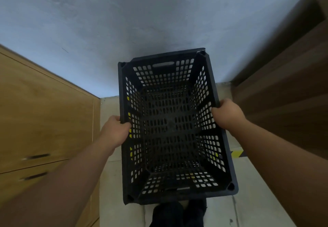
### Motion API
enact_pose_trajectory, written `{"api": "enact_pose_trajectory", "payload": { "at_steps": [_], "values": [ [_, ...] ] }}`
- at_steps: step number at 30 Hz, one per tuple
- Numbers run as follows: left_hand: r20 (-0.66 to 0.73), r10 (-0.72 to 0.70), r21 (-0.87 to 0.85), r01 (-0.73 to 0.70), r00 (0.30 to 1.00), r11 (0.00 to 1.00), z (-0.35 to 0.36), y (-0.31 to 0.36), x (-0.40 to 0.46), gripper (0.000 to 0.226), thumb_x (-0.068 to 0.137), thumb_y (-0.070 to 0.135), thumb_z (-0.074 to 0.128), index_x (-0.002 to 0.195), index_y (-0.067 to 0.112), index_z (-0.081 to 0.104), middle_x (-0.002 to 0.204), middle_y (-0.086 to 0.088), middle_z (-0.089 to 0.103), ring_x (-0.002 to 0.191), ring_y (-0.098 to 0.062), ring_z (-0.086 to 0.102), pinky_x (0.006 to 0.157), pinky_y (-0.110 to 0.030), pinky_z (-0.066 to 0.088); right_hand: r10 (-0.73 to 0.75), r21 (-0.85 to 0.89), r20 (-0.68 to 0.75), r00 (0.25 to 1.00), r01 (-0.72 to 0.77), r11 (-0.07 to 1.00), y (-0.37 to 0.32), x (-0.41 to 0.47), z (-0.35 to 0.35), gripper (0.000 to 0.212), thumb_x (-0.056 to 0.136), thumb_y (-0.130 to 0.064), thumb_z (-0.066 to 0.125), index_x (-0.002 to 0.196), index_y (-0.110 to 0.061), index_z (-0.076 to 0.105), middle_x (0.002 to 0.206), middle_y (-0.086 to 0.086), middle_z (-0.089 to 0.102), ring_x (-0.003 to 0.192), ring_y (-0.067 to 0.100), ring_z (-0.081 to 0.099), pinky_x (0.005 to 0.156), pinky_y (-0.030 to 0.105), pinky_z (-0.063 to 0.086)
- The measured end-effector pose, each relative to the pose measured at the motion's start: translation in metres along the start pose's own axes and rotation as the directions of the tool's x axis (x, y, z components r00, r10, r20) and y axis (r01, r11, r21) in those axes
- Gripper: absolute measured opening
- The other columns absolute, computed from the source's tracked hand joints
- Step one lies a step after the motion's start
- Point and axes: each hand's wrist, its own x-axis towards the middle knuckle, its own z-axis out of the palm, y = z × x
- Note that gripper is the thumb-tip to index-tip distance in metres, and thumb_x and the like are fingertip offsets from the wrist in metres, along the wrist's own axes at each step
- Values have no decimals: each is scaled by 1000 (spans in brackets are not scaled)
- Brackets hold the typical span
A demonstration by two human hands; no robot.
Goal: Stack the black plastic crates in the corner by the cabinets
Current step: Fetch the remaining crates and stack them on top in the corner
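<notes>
Your left hand [116, 131] and right hand [228, 114] each grip a long rim of the crate [172, 125], between the cabinets [44, 111].

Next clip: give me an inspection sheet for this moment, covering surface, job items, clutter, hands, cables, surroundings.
Surface: pale tiled floor, with a yellow-black striped marking at right.
Job's things: one black perforated plastic crate, empty, open side up; whether it sits on another crate cannot be told.
Clutter: nothing seen.
Hands: left hand grips the crate's left rim; right hand grips the right rim.
Cables: nothing seen.
Surroundings: light wooden cabinet at left, grey wall ahead, dark brown panel at right, dark shoes below.
</notes>
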Motion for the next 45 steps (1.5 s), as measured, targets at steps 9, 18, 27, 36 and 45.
{"api": "enact_pose_trajectory", "payload": {
  "at_steps": [9, 18, 27, 36, 45],
  "values": [
    [-26, 342, 362, -310, 939, 879, 5, 53, -35, 69, 99, 21, 67, 161, 17, 37, 158, -17, 41, 137, -37, 53, 109, -48, 51, 63, 77, 8, 998, -64, 995, 6, -46, -30, 61, 97, -25, 55, 151, -10, 34, 140, 18, 53, 116, 33, 57, 78, 33, 43],
    [207, 504, 443, -540, 839, 716, 45, 123, -99, 63, 99, 32, 65, 157, 23, 43, 156, -9, 45, 131, -28, 59, 111, -47, 51, 149, 182, -32, 988, -140, 973, 30, -123, -83, 60, 96, -30, 54, 151, -15, 33, 142, 17, 52, 123, 37, 56, 95, 40, 49],
    [471, 561, 398, -732, 680, 553, 115, 143, -214, 57, 102, 30, 63, 155, 26, 43, 149, 0, 47, 120, -16, 58, 98, -33, 52, 311, 419, -77, 947, -252, 872, 88, -223, -117, 62, 89, -34, 49, 148, -18, 36, 128, 15, 61, 100, 33, 67, 84, 44, 58],
    [619, 610, 368, -869, 494, 330, 194, 181, -324, 56, 103, 31, 58, 156, 26, 42, 152, -2, 46, 115, -16, 56, 93, -32, 45, 456, 564, -198, 868, -280, 777, 187, -294, -186, 61, 96, -31, 51, 152, -14, 35, 140, 15, 57, 117, 33, 62, 89, 35, 50],
    [737, 568, 347, -926, 366, 146, 290, 148, -462, 55, 103, 31, 59, 156, 24, 44, 153, -5, 45, 85, -4, 58, 66, -23, 48, 623, 699, -270, 734, -296, 651, 327, -416, -224, 60, 93, -32, 51, 149, -14, 38, 128, 16, 63, 112, 34, 62, 80, 32, 46]
  ]
}}
